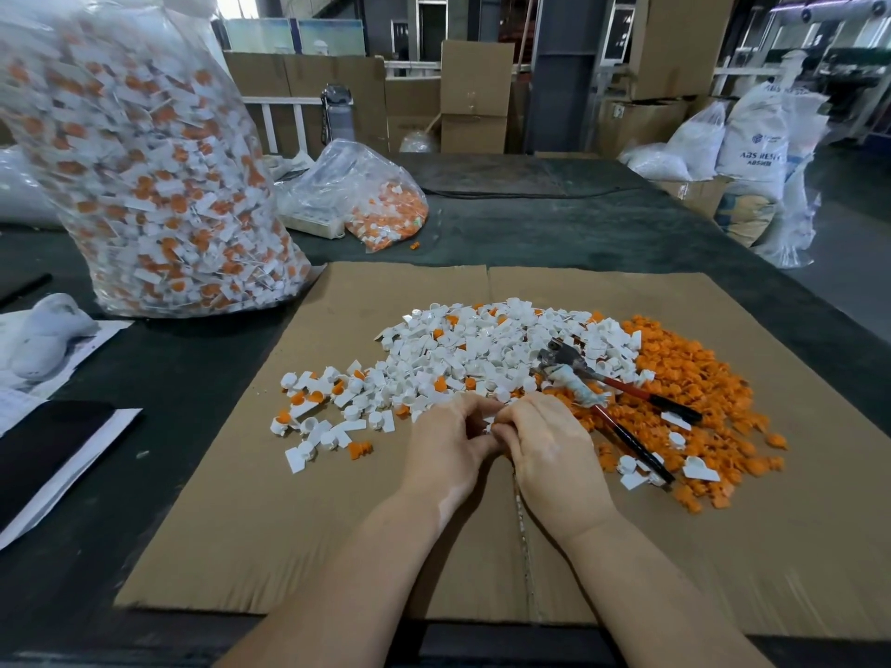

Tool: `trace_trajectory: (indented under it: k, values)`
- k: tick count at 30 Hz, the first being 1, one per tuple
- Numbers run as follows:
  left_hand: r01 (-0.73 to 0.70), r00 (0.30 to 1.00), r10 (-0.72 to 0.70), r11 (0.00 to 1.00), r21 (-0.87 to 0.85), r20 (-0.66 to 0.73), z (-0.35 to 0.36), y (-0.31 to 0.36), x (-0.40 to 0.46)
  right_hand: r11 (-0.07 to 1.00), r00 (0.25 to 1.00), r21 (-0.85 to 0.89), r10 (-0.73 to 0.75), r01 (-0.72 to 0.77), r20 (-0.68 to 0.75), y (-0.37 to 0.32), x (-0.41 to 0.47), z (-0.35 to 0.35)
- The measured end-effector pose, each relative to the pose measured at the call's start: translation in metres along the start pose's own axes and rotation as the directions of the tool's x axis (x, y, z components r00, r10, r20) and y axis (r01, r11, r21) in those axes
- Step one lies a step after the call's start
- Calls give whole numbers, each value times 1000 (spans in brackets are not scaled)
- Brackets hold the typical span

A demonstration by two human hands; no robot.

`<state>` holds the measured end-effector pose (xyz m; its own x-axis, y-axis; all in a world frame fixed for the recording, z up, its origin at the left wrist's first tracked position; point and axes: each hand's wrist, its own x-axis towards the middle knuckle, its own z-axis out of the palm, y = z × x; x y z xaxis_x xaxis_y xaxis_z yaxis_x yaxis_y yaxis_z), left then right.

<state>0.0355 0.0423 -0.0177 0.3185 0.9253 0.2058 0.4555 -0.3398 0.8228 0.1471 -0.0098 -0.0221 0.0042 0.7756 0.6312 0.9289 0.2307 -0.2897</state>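
Cardboard sheet [289, 547] has bare room along its near edge and left side; white plastic parts [458, 354] heaped mid-sheet, orange parts [699, 388] to their right, pliers [576, 385] lying across both heaps just beside right hand [549, 455]. At the white heap's near edge left hand [448, 450] and right hand meet, fingers curled, pinching a small white part [489, 420] between them. Big clear bag [159, 185] of white-orange pieces at the sheet's far-left corner. Dark table mat [578, 224] underneath; cartons [475, 89], sacks [752, 137] behind.
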Motion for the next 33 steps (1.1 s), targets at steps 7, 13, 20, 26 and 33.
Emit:
trace_trajectory:
  k: [7,13,20,26,33]
  values:
    - [22,1000,-22,1000,3,23,0,-1,0,1000,1000,-11,26,-26,16,-2,0,0]
    - [49,999,-48,995,-85,15,-1,-2,0,971,984,184,169,-155,-64,4,1,-6]
    - [15,1000,-14,999,-34,14,-2,-1,0,985,996,150,81,-84,31,2,1,-6]
    - [27,999,-26,999,-30,30,-1,0,-1,994,997,87,65,-68,33,0,0,-4]
    - [38,999,-36,993,-107,22,-2,-2,-1,968,986,201,162,-153,-31,3,1,-5]
